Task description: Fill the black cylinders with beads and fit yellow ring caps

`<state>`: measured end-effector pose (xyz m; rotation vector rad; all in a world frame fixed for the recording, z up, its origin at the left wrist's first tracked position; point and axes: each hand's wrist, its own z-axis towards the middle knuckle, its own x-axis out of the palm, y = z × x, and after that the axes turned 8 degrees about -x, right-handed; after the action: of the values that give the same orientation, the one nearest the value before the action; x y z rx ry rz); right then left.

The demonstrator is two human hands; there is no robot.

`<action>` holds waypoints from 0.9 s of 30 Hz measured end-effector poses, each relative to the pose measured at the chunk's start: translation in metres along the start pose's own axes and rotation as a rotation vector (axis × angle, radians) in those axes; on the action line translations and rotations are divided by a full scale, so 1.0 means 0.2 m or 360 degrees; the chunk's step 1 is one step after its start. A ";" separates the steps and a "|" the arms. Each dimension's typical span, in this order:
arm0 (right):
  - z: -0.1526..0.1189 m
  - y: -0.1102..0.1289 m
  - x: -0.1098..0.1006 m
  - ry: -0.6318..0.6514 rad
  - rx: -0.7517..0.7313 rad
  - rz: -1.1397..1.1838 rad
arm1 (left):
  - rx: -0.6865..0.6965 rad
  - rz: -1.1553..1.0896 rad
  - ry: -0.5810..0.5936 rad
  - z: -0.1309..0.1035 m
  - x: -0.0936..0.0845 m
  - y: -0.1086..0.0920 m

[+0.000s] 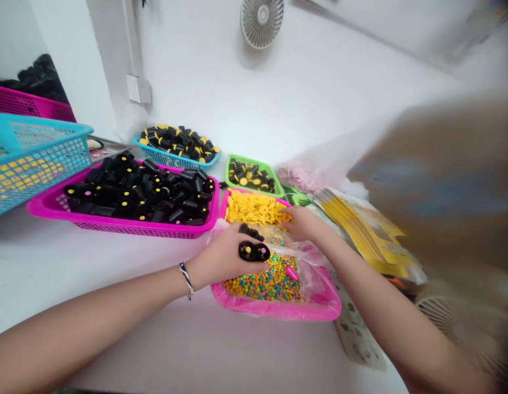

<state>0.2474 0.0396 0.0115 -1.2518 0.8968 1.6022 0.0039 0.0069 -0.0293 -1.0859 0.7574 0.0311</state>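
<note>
My left hand (227, 254) is wrapped round several black cylinders (254, 251), their ends showing yellow and pink dots. It hangs over a pink basket (274, 309) lined with clear plastic and filled with small multicoloured beads (258, 284). A small pink scoop-like piece (291, 272) lies on the beads. Beyond them, my right hand (297, 221) touches the right side of a heap of yellow plastic pieces (254, 207); its fingertips are bent at the pieces, and what they hold is too small to make out.
A magenta basket (147, 227) of black cylinders stands left. Behind are a blue basket (175, 160) and a green basket (274, 186) of black-and-yellow parts. Another blue basket (69, 148) is far left. Yellow packets (356, 230) lie right, near a fan (446, 323).
</note>
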 end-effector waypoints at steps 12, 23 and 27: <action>-0.13 0.13 -0.18 0.0072 0.0030 0.0466 | -0.0048 -0.0020 -0.0036 0.00 0.00 0.00; -0.28 0.50 -0.21 -0.0011 -0.0079 0.1541 | 0.0037 0.0030 -0.0061 -0.03 -0.13 -0.09; -0.26 0.51 -0.20 0.0030 -0.0144 0.1462 | 0.0017 0.0030 -0.0006 -0.04 -0.13 -0.10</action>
<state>0.1735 -0.0513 0.0401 -0.9452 1.5604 2.3442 -0.0125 -0.0005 -0.0011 -1.0686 0.7637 0.0451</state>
